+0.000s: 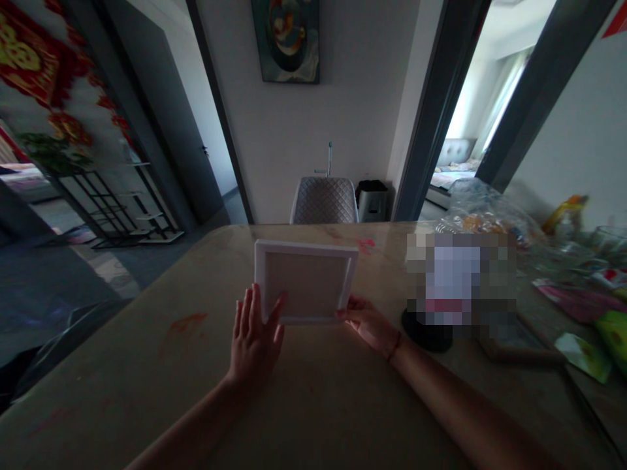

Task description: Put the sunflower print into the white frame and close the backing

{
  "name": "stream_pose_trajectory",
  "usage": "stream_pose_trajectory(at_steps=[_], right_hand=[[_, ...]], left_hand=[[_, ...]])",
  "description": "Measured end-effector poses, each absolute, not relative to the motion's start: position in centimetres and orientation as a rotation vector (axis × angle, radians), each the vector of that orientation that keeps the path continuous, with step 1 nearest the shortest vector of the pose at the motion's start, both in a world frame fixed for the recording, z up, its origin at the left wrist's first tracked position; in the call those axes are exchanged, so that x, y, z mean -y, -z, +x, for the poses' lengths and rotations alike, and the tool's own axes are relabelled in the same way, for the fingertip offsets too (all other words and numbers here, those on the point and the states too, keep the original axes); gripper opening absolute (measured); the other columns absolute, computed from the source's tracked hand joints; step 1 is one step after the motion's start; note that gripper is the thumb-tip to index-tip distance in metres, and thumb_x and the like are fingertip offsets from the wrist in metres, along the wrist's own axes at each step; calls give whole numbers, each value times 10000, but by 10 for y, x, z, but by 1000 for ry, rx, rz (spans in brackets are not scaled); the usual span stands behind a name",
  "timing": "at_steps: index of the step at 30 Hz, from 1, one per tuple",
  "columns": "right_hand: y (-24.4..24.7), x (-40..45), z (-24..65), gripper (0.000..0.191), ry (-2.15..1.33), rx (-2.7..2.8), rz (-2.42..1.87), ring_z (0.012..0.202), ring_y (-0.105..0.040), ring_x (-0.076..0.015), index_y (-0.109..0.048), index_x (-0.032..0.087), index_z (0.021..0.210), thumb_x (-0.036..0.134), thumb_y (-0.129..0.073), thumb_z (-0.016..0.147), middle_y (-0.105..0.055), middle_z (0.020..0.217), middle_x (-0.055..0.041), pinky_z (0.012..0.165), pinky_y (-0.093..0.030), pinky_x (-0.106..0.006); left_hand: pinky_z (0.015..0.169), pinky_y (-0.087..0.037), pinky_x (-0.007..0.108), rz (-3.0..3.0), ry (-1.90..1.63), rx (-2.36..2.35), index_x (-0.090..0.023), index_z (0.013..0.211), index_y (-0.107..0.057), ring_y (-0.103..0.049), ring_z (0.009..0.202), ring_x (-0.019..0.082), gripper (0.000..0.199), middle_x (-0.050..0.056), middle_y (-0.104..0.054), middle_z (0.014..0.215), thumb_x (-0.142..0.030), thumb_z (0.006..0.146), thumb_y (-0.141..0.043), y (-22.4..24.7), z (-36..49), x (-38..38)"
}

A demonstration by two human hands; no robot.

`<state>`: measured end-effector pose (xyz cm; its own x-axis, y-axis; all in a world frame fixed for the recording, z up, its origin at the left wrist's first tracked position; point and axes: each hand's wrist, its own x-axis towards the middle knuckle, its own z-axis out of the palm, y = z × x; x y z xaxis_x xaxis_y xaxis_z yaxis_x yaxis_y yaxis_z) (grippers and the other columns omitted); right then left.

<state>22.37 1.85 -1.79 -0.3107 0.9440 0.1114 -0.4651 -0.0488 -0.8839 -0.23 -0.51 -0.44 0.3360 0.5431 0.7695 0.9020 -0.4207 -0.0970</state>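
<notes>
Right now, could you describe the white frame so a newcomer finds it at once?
Start from the large table, then look towards the grey quilted chair. Between the left hand and the right hand, which grips its lower right corner, is the white frame. Unlike the black round base to its right, it is rectangular, with a pale rim around a flat panel.
</notes>
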Motion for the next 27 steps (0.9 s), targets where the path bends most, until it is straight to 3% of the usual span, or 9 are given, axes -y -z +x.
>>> stream_pose_trajectory(at_steps=[5, 11, 22, 27], right_hand=[[16, -16, 225, 262, -1638, 1084, -642, 808, -639, -175, -678, 225, 832, 246, -729, 576, -702, 831, -7, 839, -434, -348], [12, -12, 226, 304, -1734, 1013, -618, 821, -641, -203, -672, 211, 895, 224, -713, 594, -702, 854, -31, 777, -461, -366], [9, -10, 226, 320, -1754, 1049, -595, 788, -646, -188, -666, 207, 915, 260, -722, 605, -700, 860, -33, 766, -464, -351], [12, -13, 226, 343, -1729, 1086, -648, 780, -639, -179, -663, 195, 909, 335, -724, 603, -696, 842, -35, 762, -469, -342]], left_hand=[[1028, -322, 451, -2232, 705, 1102, -270, 1396, -181, -245, 1309, 265, 682, 90, -142, 1477, -22, 802, -407, 9, -7, 3], [1002, -362, 414, -2314, 653, 1032, -274, 1297, -420, -325, 1279, 239, 541, 88, -336, 1413, -37, 813, -367, 9, -10, 2], [987, -383, 430, -2342, 655, 999, -230, 1239, -490, -393, 1241, 232, 423, 116, -448, 1337, -102, 853, -376, 1, -9, 4], [995, -380, 420, -2394, 637, 1019, -232, 1222, -505, -464, 1188, 209, 411, 78, -522, 1277, -109, 850, -378, 5, -11, 1]])
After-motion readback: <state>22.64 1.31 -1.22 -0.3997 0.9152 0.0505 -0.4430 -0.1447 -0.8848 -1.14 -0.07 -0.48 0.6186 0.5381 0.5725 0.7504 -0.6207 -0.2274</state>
